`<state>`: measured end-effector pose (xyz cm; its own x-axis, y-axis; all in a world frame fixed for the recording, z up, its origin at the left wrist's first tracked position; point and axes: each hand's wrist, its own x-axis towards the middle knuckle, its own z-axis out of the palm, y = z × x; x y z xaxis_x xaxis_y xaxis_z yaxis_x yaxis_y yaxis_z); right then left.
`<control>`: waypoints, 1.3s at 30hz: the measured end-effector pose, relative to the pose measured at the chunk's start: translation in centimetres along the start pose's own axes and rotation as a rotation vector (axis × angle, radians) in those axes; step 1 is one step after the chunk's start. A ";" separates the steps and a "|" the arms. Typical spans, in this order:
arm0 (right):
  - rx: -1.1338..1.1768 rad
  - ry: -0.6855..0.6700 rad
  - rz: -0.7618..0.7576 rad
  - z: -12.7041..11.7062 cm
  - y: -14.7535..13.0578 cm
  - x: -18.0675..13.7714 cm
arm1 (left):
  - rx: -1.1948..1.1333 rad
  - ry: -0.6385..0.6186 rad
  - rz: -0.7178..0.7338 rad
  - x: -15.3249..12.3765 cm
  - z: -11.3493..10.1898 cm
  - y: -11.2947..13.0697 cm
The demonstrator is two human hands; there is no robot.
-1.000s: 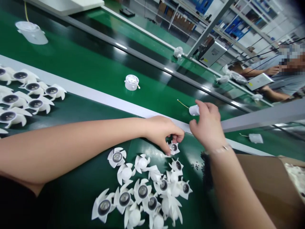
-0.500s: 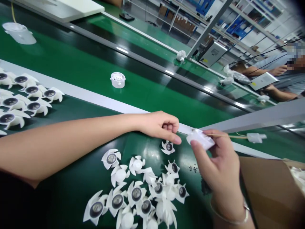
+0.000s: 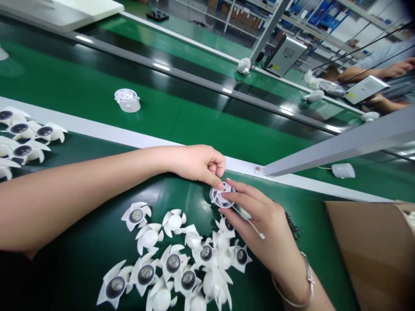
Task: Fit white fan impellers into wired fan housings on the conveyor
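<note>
My left hand (image 3: 197,164) and my right hand (image 3: 259,220) meet over a round white plastic fan housing (image 3: 222,195), and the fingertips of both hold its rim. A thin wire (image 3: 248,222) runs from the housing across my right fingers. I cannot tell whether a fan blade is joined to it. White plastic fan impellers (image 3: 173,263) with dark round centres lie in a loose heap on the green belt (image 3: 181,194) just below my hands. One impeller (image 3: 225,224) is partly hidden under my right hand.
A white housing (image 3: 127,100) stands on the belt beyond a white rail (image 3: 129,137). A wired white part (image 3: 343,170) lies at right, past a grey metal bar (image 3: 340,142). A cardboard box (image 3: 372,255) sits at lower right. A co-worker's arms (image 3: 382,69) show top right.
My right hand has brought the wired housing down from above to my left hand, and both now hold it. The view has shifted, so the belt items sit further left.
</note>
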<state>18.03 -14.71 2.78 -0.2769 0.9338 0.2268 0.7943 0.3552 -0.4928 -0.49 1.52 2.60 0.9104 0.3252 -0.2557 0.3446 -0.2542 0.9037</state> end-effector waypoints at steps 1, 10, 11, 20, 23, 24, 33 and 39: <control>0.014 0.011 0.015 0.0 0.2 0.1 | 0.007 0.008 -0.016 0.0 0.1 0.0; 0.026 0.001 0.051 -0.2 -0.4 0.4 | 0.051 -0.001 -0.037 -0.5 0.8 0.3; 0.022 0.003 0.052 -0.1 -0.5 0.4 | 0.061 -0.011 -0.044 -0.6 0.8 0.3; 0.111 -0.038 0.098 0.0 -0.2 0.4 | 0.114 -0.028 -0.079 -1.1 1.1 1.2; 0.096 -0.051 0.110 -0.1 -0.3 0.4 | 0.153 -0.059 -0.080 -0.9 0.8 1.1; 0.111 -0.055 0.111 -0.2 -0.2 0.5 | 0.172 -0.065 -0.083 -0.7 0.7 1.1; 0.154 -0.061 0.090 0.3 0.3 0.9 | 0.276 -0.082 -0.139 -0.4 -0.2 1.3; 0.204 -0.127 -0.001 -0.3 1.6 0.6 | 0.502 -0.070 -0.198 -3.6 0.0 3.9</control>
<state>19.29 -13.55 2.33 -0.3531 0.9270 0.1264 0.6721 0.3453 -0.6550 -2.44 -0.64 7.09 0.8241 0.3541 -0.4422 0.5625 -0.6038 0.5648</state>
